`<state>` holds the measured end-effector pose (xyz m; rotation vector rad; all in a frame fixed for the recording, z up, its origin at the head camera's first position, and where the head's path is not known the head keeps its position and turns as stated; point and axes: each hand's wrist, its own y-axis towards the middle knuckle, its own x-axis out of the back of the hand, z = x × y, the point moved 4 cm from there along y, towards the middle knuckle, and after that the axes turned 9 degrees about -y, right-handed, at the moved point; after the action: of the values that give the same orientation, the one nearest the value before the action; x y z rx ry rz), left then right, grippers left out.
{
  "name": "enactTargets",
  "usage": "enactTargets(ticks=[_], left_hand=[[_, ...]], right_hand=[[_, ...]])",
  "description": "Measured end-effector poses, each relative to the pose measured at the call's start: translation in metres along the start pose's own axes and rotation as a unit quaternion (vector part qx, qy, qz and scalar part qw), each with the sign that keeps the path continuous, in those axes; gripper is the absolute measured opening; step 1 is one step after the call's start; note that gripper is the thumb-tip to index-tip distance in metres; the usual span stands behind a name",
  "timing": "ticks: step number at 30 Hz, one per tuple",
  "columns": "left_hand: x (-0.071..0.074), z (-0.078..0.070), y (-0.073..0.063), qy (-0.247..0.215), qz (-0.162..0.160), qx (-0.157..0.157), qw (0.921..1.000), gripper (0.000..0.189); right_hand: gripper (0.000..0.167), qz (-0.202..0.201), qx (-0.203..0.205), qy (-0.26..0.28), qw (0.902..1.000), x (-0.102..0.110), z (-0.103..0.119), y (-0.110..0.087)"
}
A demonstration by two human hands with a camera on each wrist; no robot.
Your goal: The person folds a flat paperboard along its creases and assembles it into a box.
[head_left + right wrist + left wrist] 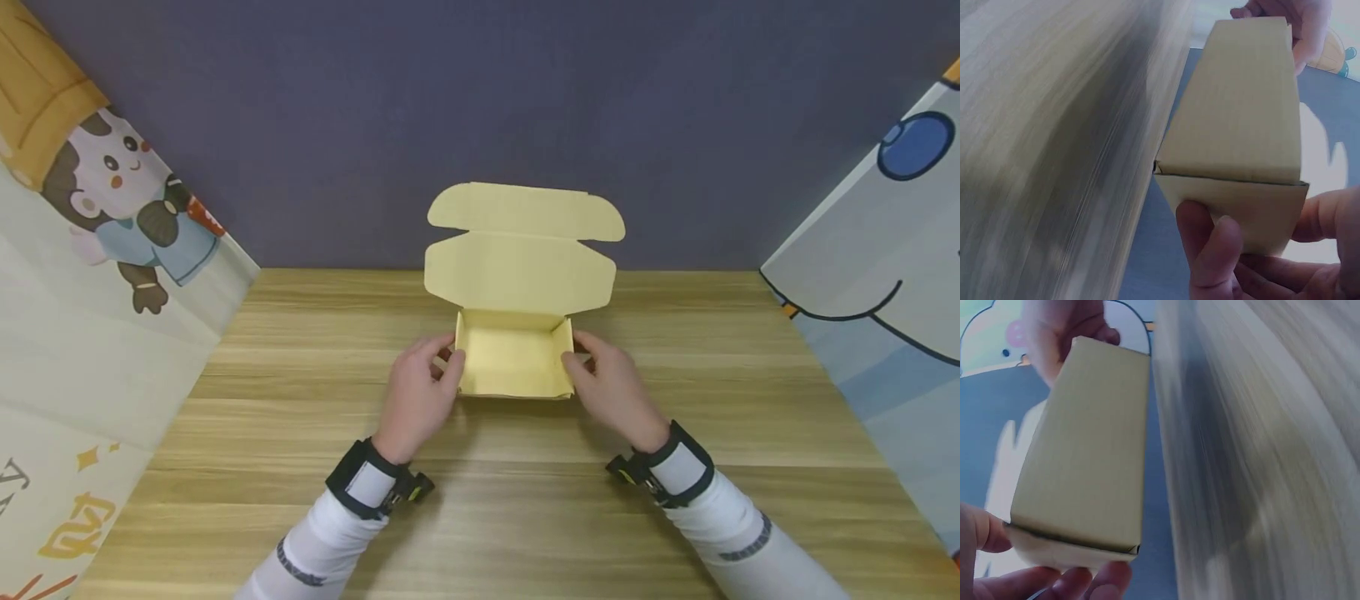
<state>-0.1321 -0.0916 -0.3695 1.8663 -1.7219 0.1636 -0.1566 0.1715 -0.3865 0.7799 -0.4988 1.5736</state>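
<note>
A small yellow cardboard box (516, 360) faces the head camera, its inside bare. Its lid (520, 271) stands raised at the back, with a tuck flap and rounded side ears spread above it. My left hand (420, 383) grips the left end wall, thumb at the rim and fingers along the outside. At the opposite end wall my right hand (611, 383) holds on the same way. In the right wrist view, its fingers (1216, 250) press against the outer side of that end. The front panel (1088, 450) fills much of the left wrist view.
Beneath the box spreads a wood-grain tabletop (495, 500). A dark blue panel (480, 100) rises behind the table, and cartoon-printed panels flank it at left (90, 350) and right (892, 275). Both wrists carry black camera straps.
</note>
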Motion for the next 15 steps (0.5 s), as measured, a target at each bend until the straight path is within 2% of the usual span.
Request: enactTargets(ticks=[4,9,15], left_hand=[[0.000,0.006,-0.003,-0.026,0.028,0.047,0.9982,0.033],[-0.001,0.015,-0.006,-0.051,0.056,0.103,0.9918,0.035],[-0.002,0.023,-0.009,-0.082,0.088,0.136,0.9834,0.035]], right_hand=[[0.042,0.012,-0.005,-0.027,0.9996,0.000,-0.004,-0.003],[0.044,0.031,-0.010,-0.045,0.9985,-0.001,-0.008,-0.007],[0.042,0.047,-0.012,-0.034,0.9982,-0.006,-0.012,-0.011]])
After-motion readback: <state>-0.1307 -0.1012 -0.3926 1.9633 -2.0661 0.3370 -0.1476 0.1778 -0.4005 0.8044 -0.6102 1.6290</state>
